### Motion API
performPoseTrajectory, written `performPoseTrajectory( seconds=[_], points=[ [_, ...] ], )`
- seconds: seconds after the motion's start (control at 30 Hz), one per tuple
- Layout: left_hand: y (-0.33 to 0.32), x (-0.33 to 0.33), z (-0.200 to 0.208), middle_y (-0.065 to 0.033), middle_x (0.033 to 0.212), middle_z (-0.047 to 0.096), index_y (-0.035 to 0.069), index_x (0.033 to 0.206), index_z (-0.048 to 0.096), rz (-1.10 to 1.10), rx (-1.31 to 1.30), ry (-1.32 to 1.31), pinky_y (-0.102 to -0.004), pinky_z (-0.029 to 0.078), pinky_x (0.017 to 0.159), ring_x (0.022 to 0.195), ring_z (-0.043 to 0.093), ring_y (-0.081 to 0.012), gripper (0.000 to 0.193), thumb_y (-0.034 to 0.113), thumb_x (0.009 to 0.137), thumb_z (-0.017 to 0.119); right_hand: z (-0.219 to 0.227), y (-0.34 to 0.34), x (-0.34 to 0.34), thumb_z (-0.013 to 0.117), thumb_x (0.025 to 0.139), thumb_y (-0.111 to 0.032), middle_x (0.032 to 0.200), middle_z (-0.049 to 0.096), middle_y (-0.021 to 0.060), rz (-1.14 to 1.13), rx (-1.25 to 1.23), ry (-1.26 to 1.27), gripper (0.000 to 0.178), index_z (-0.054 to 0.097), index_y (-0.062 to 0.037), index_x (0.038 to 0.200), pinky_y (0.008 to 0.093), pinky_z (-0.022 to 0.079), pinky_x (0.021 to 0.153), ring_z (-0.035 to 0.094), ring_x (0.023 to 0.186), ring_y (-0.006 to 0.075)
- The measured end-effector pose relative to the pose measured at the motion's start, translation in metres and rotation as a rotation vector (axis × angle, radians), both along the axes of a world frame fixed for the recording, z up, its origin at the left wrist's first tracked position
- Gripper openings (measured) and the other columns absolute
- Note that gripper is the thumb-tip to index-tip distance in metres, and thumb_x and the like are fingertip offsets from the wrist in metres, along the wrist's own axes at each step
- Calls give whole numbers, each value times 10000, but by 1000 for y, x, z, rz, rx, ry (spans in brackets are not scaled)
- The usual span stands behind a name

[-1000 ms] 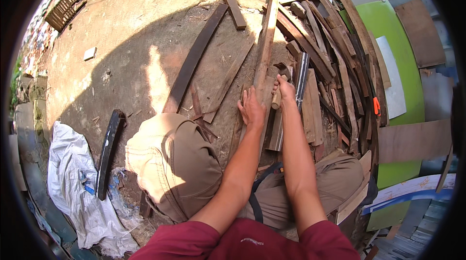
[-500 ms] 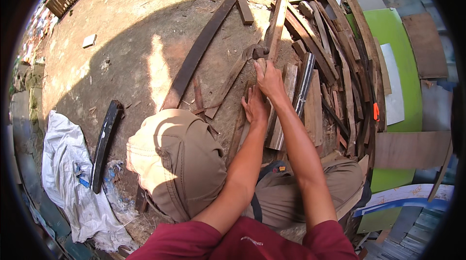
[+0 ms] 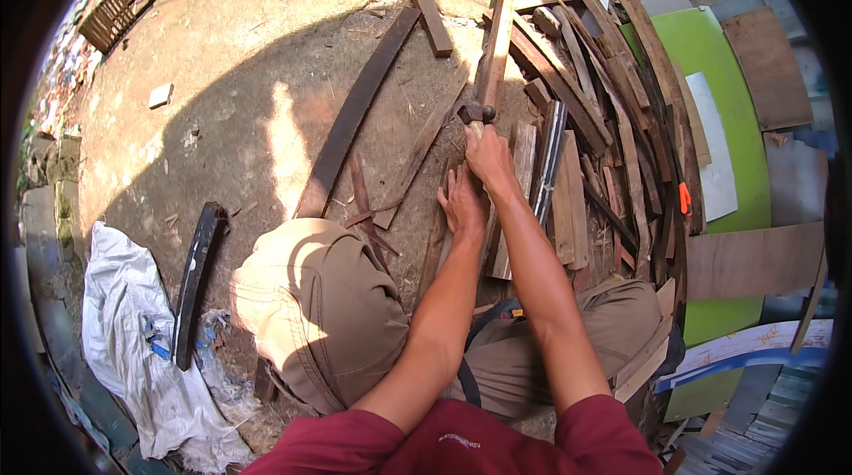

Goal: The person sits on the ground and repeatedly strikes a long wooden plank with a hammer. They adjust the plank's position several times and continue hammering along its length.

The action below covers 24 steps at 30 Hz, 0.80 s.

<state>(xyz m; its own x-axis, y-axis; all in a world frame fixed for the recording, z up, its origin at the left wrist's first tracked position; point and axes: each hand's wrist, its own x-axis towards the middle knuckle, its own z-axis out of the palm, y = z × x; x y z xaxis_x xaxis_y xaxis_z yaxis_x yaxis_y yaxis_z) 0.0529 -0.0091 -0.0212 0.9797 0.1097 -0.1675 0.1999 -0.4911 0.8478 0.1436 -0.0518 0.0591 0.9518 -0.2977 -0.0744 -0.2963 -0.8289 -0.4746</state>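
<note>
My right hand is closed round the short handle of a hammer. The dark metal hammer head is just beyond my fist, over or against a long wooden beam that stretches away from me; whether they touch I cannot tell. My left hand lies beside and nearer to me than the right, fingers spread and resting on wood. A brown plank runs under or beside its palm, partly hidden by the forearm. To the left of the hammer, a thin weathered board lies slantwise on the ground.
A dense pile of boards fills the right side, beside a green panel. An orange-handled tool sits among them. Leftward lie a long dark beam, a short black beam and a white sack. My bent knee rises at centre-left.
The hammer head, blurred before, now shows clearly and sits slightly further right. My left hand keeps its place on the wood. The whole view has shifted a little.
</note>
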Motion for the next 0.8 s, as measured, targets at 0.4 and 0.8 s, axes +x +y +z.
performPoseTrajectory(
  seconds=[0.4,0.8],
  points=[
    [-2,0,8,-65,1518,513,125,1514,427,-72,75,39,-556,207,1200,1473,377,-247,705,149,866,706,-1,-29,-1,587,990,-374,939,655,397,-110,-33,41,480,618,98,1076,584,525,818,644,948,559],
    [9,2,19,-88,1516,512,93,1490,461,-27,-46,71,-559,222,1188,1470,383,-268,735,144,823,768,3,4,-10,555,1006,-392,939,638,415,-45,62,-2,466,605,62,1095,606,504,813,620,958,584]
  ],
)
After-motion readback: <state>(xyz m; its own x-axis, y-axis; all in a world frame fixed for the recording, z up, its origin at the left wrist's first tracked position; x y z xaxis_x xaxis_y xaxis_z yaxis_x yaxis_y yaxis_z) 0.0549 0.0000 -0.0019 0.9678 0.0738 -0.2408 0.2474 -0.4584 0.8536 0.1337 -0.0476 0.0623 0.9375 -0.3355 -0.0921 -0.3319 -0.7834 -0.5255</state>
